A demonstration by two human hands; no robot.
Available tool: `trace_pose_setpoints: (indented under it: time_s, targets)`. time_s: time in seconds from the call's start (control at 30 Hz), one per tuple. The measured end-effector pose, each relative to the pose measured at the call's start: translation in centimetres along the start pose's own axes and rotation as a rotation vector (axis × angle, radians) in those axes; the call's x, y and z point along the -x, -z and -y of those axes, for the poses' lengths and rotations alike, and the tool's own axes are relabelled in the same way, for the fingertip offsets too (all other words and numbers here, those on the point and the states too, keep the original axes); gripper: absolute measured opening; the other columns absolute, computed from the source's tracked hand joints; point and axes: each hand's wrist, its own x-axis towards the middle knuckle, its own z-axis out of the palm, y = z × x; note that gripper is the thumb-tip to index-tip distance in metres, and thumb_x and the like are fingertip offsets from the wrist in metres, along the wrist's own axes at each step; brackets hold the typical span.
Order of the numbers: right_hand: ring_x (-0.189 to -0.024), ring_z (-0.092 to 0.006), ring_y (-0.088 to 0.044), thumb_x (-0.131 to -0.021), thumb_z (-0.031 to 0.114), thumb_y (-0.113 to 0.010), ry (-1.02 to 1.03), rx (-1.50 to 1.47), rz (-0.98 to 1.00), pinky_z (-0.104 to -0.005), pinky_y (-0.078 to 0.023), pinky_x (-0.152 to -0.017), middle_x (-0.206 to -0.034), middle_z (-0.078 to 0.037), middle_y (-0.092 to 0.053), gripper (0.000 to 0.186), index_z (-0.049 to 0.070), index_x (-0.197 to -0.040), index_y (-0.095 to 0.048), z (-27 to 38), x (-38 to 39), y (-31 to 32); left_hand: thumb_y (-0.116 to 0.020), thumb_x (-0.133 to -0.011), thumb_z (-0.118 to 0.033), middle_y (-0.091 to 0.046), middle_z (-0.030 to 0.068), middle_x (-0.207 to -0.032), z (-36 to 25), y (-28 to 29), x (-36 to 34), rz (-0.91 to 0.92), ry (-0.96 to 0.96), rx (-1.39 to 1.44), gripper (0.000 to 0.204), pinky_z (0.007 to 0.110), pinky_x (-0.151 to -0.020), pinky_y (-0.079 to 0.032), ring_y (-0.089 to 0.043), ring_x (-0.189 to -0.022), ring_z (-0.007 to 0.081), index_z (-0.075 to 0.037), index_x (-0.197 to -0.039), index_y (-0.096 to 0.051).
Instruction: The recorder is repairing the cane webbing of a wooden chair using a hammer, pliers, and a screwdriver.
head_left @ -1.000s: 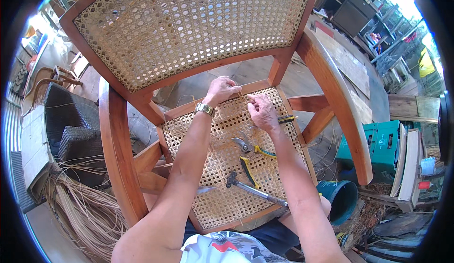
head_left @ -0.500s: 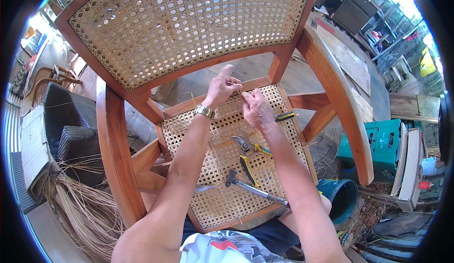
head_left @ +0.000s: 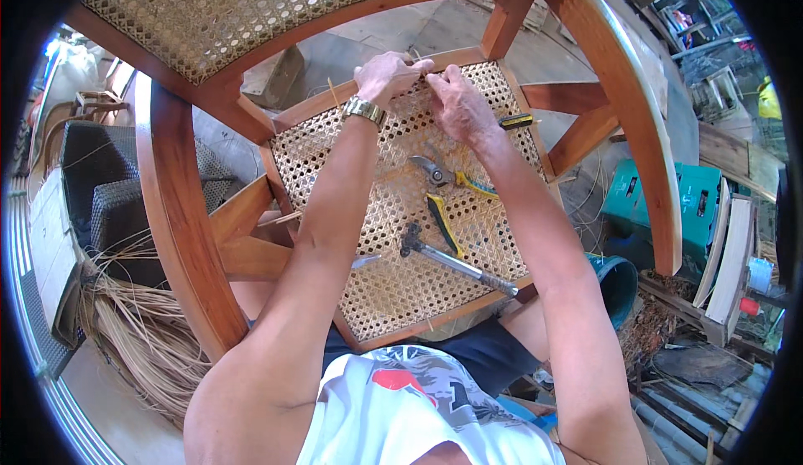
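Observation:
My left hand (head_left: 391,78), with a gold-coloured watch (head_left: 364,111) on its wrist, is closed in a pinch at the back edge of a wooden chair's woven cane seat (head_left: 389,160). Right beside it my right hand (head_left: 460,107) is pinched too, its fingertips nearly meeting the left's. A thin cane strand (head_left: 416,53) shows at the fingers; most of it is hidden. On the seat between my forearms lie pruning shears (head_left: 439,172), a yellow-and-black-handled tool (head_left: 445,224) and a hammer (head_left: 452,262). A yellow-and-black handle (head_left: 515,120) pokes out past my right wrist.
The chair's armrests (head_left: 188,214) rise on both sides, and its cane backrest (head_left: 276,13) stands beyond the seat. A bundle of loose cane strands (head_left: 138,344) hangs at the left. At the right are a green crate (head_left: 669,201) and a teal bucket (head_left: 617,285).
The view has tipped down, so the chair and hands appear higher. Both hands stay together at the seat's back edge; the left thumb, raised before, is now lowered toward the right fingers.

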Motion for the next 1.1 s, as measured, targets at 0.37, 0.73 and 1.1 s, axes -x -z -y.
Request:
trace_pose_setpoints:
  time_s: [0.37,0.73,1.1]
  targets:
    - [-0.105,-0.0387,-0.06,-0.087,0.004,-0.058,-0.056,0.215,0.003,-0.0467,-0.054,-0.092,-0.114,-0.02,-0.055,0.037,0.002,-0.124,-0.062,1.8,1.4,-0.4,-0.068,-0.092,-0.021,-0.07,0.0142,-0.087,0.6,-4.8,-0.1,-0.57,-0.704,0.42,0.015,0.046,-0.079,-0.053,-0.067,-0.088,0.0361,-0.008,-0.085,-0.068]
    - [-0.106,-0.0383,-0.059,-0.089,0.008,-0.06,-0.032,0.152,-0.023,-0.047,-0.054,-0.093,-0.12,-0.021,-0.055,0.042,0.0,-0.13,-0.059,0.8,1.6,-0.9,-0.064,-0.094,-0.051,-0.078,0.0071,-0.106,-0.4,-2.1,1.9,-0.271,-0.326,0.181,0.04,0.046,-0.086,-0.044,-0.07,-0.102,0.0282,-0.017,-0.11,-0.078]
    - [-0.109,-0.0376,-0.058,-0.088,0.009,-0.061,-0.096,0.138,0.053,-0.0465,-0.053,-0.094,-0.124,-0.02,-0.053,0.048,0.0,-0.135,-0.058,1.3,1.2,-1.2,-0.074,-0.088,-0.034,-0.077,0.006,-0.104,1.1,-4.6,1.2,-0.431,-0.547,0.534,0.023,0.041,-0.083,-0.05,-0.07,-0.097,0.0266,-0.014,-0.098,-0.08]
